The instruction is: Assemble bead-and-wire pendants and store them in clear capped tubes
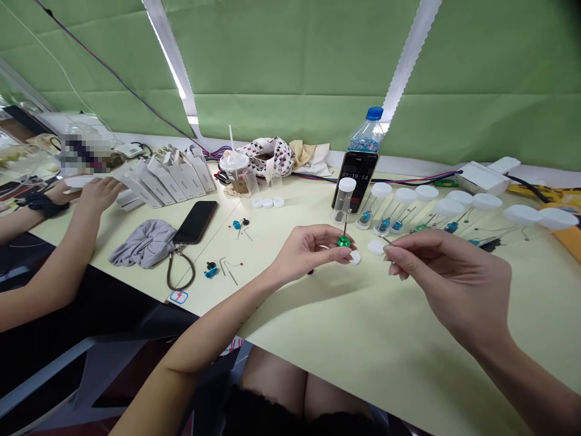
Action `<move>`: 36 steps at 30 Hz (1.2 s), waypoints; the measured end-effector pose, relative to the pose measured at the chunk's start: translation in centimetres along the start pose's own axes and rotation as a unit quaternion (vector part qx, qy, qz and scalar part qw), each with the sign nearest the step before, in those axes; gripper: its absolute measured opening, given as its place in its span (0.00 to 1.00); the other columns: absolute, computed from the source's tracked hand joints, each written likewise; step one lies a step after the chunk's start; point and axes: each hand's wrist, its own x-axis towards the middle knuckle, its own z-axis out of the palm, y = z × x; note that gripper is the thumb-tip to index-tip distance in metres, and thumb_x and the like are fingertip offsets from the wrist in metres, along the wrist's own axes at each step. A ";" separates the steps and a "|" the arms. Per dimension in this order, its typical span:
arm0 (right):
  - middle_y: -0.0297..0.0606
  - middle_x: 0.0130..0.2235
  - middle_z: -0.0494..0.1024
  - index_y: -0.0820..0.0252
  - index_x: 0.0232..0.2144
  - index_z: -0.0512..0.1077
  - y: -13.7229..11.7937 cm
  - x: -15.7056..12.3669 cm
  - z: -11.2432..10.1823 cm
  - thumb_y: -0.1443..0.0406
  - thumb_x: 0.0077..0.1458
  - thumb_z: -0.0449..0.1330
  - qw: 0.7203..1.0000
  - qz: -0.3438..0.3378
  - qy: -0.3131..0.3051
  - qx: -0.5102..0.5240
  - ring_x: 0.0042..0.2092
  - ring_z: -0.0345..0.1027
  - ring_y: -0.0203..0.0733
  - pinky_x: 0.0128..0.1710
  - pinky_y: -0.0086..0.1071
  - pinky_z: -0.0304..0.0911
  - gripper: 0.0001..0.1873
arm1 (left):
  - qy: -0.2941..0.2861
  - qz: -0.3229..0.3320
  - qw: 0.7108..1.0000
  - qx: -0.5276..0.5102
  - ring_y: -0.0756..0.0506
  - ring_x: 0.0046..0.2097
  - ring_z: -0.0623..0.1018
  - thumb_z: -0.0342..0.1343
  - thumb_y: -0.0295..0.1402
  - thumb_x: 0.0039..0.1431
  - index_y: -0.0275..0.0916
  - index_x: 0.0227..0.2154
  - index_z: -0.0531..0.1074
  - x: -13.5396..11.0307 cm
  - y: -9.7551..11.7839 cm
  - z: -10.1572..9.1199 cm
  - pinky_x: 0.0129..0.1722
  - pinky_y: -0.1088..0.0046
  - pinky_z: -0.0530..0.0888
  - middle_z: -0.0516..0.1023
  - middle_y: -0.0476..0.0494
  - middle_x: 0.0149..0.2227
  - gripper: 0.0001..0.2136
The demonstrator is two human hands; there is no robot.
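Observation:
My left hand (313,248) is closed on a shiny green round metal part (344,241), with a thin dark rod (345,221) standing up from it. To its right, my right hand (454,278) pinches a thin metal rod (385,240), whose far end I cannot make out clearly. The two hands are apart, above the table. Just beyond the fingers lie white round caps (376,247). Behind them stand several clear tubes with white lids (403,195), holding blue or green parts and thin rods.
A phone with a timer (356,178) leans on a water bottle (365,136). Leftward lie blue parts with thin bent pieces (211,270), a dark phone (196,221), a grey cloth (143,243) and white boxes (170,178). A co-worker's arms (68,266) reach in at far left.

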 end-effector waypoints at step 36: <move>0.31 0.26 0.77 0.52 0.35 0.74 1.4 -0.9 0.4 0.71 0.54 0.62 0.917 -0.291 -0.017 -0.273 0.26 0.70 0.36 0.26 0.30 0.62 0.08 | -0.046 0.053 0.993 -0.090 0.50 0.33 0.78 0.62 0.34 0.55 0.34 0.38 0.73 0.3 -0.8 -0.1 0.38 0.70 0.76 0.78 0.42 0.35 0.11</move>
